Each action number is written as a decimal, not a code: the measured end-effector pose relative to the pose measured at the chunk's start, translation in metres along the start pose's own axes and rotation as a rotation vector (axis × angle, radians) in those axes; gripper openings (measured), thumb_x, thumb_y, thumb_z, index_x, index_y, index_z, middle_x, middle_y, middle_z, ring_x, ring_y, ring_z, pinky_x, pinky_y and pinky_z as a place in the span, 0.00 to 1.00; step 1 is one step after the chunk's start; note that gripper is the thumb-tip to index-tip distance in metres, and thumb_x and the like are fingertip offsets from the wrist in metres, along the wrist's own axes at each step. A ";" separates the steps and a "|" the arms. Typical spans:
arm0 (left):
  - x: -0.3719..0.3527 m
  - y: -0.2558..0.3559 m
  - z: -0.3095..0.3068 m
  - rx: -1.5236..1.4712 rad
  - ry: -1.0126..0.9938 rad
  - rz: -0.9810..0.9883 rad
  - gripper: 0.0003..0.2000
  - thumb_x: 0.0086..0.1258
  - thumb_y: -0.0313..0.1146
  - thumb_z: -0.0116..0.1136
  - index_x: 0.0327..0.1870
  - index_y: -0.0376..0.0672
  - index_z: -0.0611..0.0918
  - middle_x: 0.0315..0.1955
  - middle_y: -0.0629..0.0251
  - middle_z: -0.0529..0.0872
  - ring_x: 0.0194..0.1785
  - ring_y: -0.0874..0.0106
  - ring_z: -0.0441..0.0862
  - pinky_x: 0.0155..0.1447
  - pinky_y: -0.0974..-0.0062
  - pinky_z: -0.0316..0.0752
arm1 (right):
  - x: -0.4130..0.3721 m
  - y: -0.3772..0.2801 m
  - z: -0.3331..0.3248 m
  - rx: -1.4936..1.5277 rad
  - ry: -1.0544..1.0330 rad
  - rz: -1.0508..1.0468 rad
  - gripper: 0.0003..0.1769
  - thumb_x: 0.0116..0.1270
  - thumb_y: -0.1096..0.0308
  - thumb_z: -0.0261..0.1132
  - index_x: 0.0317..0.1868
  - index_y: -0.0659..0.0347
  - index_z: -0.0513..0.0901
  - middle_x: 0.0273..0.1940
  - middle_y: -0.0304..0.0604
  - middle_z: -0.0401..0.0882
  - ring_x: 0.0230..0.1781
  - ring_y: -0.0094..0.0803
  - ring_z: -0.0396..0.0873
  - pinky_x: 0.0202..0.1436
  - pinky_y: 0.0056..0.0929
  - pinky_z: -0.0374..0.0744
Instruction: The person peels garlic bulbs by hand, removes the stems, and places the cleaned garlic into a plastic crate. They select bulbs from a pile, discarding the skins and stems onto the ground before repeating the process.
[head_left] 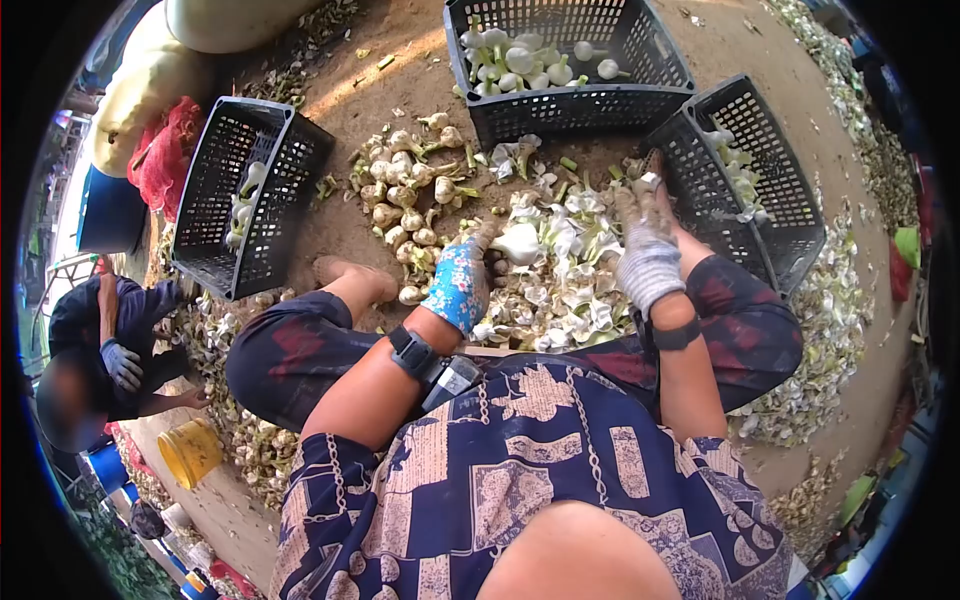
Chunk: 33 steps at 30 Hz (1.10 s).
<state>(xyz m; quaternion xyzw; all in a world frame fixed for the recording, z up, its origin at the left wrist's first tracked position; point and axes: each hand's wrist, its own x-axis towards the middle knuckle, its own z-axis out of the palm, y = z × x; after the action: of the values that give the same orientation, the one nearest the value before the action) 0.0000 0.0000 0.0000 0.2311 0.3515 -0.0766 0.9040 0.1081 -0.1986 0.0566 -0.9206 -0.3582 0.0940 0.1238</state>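
My left hand [462, 278], in a glove with a blue floral cuff, is closed against a clean white garlic bulb [517, 243], beside the pile of peels. My right hand [645, 245], in a grey-white glove, reaches forward with its fingers stretched and slightly apart near the right crate; a small white piece [650, 178] shows at the fingertips. Between my hands and legs lies a heap of white and green garlic peels [560, 290]. Unpeeled garlic bulbs [400, 185] are piled ahead of my left hand.
A black crate [580, 105] with white bulbs stands ahead. Smaller crates stand at left [215, 250] and right [800, 225], each holding some garlic. A red net [165, 155] lies far left. A co-worker [110, 340] sits at left near a yellow bucket [190, 453].
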 end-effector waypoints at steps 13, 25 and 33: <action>-0.054 0.107 -0.014 -0.155 0.068 0.563 0.15 0.69 0.34 0.52 0.53 0.38 0.72 0.35 0.63 0.80 0.34 0.74 0.77 0.36 0.76 0.74 | 0.046 0.040 -0.053 -0.221 0.420 -0.014 0.28 0.51 0.75 0.66 0.56 0.61 0.72 0.54 0.49 0.72 0.55 0.44 0.72 0.60 0.35 0.71; -0.024 0.088 -0.042 -0.024 0.210 0.401 0.11 0.70 0.32 0.52 0.49 0.40 0.75 0.33 0.64 0.81 0.31 0.73 0.79 0.34 0.73 0.76 | 0.162 -0.085 0.213 0.128 -0.646 -0.030 0.19 0.57 0.71 0.59 0.50 0.57 0.79 0.49 0.51 0.79 0.52 0.48 0.76 0.56 0.36 0.75; -0.013 0.057 -0.021 1.204 0.049 0.648 0.27 0.53 0.29 0.66 0.56 0.38 0.74 0.50 0.59 0.78 0.55 0.69 0.74 0.59 0.72 0.69 | 0.093 -0.054 0.066 1.293 -0.226 -0.022 0.26 0.61 0.61 0.63 0.56 0.68 0.72 0.49 0.50 0.77 0.52 0.37 0.75 0.55 0.30 0.71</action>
<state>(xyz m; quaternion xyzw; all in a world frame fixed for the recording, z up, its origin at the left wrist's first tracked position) -0.0051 0.0597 0.0153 0.7887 0.1812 0.0210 0.5870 0.1238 -0.0858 0.0015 -0.6415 -0.2497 0.3852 0.6146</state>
